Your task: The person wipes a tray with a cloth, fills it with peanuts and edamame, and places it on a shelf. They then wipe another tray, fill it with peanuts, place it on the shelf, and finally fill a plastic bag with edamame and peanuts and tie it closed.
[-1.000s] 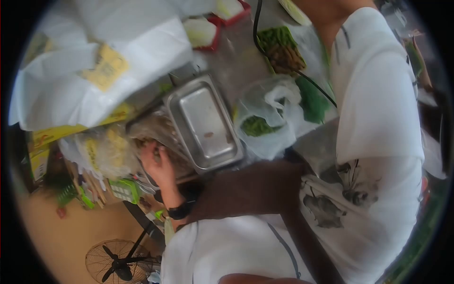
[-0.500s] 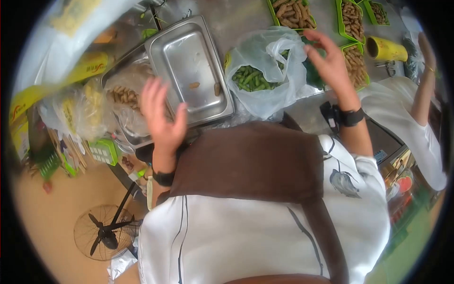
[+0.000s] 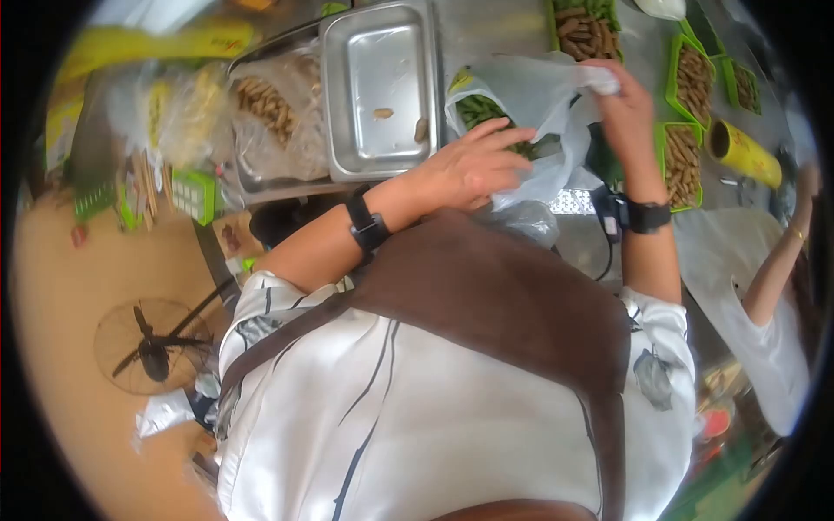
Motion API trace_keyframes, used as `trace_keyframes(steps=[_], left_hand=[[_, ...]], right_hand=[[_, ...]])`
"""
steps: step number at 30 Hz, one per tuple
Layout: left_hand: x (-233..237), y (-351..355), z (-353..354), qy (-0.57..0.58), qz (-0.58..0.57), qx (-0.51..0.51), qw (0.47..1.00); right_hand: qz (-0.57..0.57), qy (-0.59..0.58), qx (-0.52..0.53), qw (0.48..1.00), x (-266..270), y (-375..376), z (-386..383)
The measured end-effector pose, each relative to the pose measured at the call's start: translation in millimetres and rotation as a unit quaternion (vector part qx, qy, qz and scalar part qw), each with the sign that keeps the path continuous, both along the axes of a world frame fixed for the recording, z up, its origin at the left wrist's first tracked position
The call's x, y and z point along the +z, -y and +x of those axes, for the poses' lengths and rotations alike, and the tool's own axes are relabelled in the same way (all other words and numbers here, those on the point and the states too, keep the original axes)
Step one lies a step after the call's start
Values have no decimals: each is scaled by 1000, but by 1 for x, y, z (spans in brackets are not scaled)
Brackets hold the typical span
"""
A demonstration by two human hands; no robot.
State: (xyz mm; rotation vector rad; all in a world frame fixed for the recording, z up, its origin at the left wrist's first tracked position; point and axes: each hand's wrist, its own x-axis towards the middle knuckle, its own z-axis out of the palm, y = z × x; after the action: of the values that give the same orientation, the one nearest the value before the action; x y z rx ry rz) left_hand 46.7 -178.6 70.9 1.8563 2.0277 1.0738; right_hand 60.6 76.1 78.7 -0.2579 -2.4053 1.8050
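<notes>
A translucent plastic bag [image 3: 556, 113] of green bean pods [image 3: 478, 110] stands in front of me. My right hand [image 3: 624, 113] pinches a bunched end of the bag at its upper right. My left hand [image 3: 473, 169] reaches across the front of the bag, fingers stretched and slightly apart, close over the pods. Left of it is a steel pan [image 3: 380, 87] with a couple of peanuts [image 3: 383, 114] on its bottom.
Further left, a clear bag of peanuts [image 3: 265, 108] lies in another steel tray [image 3: 287, 187]. Green trays of peanuts [image 3: 682, 165] stand at the right, near a yellow roll [image 3: 743, 154]. A person's arm [image 3: 777, 252] shows at the right edge. A fan [image 3: 154, 347] stands lower left.
My left hand has moved right, from beside the steel pan to the bag. My right hand has closed on the bag's edge. The whole view has shifted.
</notes>
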Motion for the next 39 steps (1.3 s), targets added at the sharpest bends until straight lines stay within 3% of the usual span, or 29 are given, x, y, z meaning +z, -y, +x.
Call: trace_keyframes(steps=[1, 4, 5, 7, 8, 9, 10, 11, 13, 14, 15, 16, 17, 19, 21, 23, 25, 27, 28, 30, 31, 33, 35, 36, 37, 39], left_hand=[[9, 1, 0, 0, -3, 10, 1000], [19, 2, 4, 223, 85, 68, 969], [20, 5, 6, 222, 90, 76, 968], [36, 9, 0, 382, 173, 151, 895], [46, 7, -7, 304, 212, 190, 909], [56, 8, -12, 302, 218, 187, 909], [67, 10, -17, 293, 240, 212, 901], [76, 13, -21, 284, 261, 237, 891], [95, 20, -18, 554, 267, 223, 757], [95, 25, -29, 652, 301, 54, 694], [101, 26, -37, 690, 281, 5, 667], [91, 26, -48, 706, 283, -4, 650], [80, 24, -55, 720, 285, -13, 633], [73, 19, -45, 715, 280, 18, 640], [74, 14, -39, 712, 278, 52, 642], [81, 20, -26, 518, 206, 183, 810], [100, 33, -15, 512, 142, 243, 812], [112, 38, -12, 268, 60, 232, 933], [115, 38, -9, 204, 91, 211, 952], [117, 50, -13, 262, 108, 148, 947], [119, 53, -15, 318, 124, 86, 936], [121, 53, -18, 368, 153, 96, 912], [118, 60, -34, 573, 159, 13, 804], [131, 55, -29, 591, 119, 105, 791], [131, 50, -27, 591, 120, 103, 791], [133, 38, -25, 557, 31, 265, 787]], right_hand=[[-3, 0, 10, 1000, 9, -2, 3], [-62, -12, -36, 997, 35, -3, 9], [-111, -26, -30, 993, 42, 0, 9], [-156, -44, -19, 987, 57, 4, 1], [-103, -81, -8, 991, 67, 5, -3], [-48, -120, 1, 992, 77, 6, -6], [-140, -161, 12, 977, 85, 8, -10], [-132, -164, 10, 977, 93, 5, -10], [-188, -161, 21, 969, 104, -2, -6], [-309, -185, 117, 926, 103, -7, -9], [-305, -187, 113, 927, 102, -9, -9], [-138, -123, 55, 981, 100, -9, -7], [33, -53, -6, 998, 96, -8, -6], [-65, 17, -34, 997, 80, -9, -2], [-151, -27, -19, 988, 83, -9, 6], [-176, -37, -6, 984, 88, -11, 20], [-203, -56, 17, 977, 91, -12, 28], [-248, -61, 61, 965, 91, -15, 34], [-248, -62, 61, 965, 93, -14, 36], [-86, -40, 85, 992, 102, -11, 40], [-86, -40, 83, 992, 108, -10, 40], [200, -30, 128, 971, 117, -5, 42], [239, -68, 142, 958, 120, 7, 47], [327, -55, 162, 929, 120, 12, 49], [413, -41, 179, 892, 120, 15, 50], [439, -38, 196, 876, 103, 16, 54]])
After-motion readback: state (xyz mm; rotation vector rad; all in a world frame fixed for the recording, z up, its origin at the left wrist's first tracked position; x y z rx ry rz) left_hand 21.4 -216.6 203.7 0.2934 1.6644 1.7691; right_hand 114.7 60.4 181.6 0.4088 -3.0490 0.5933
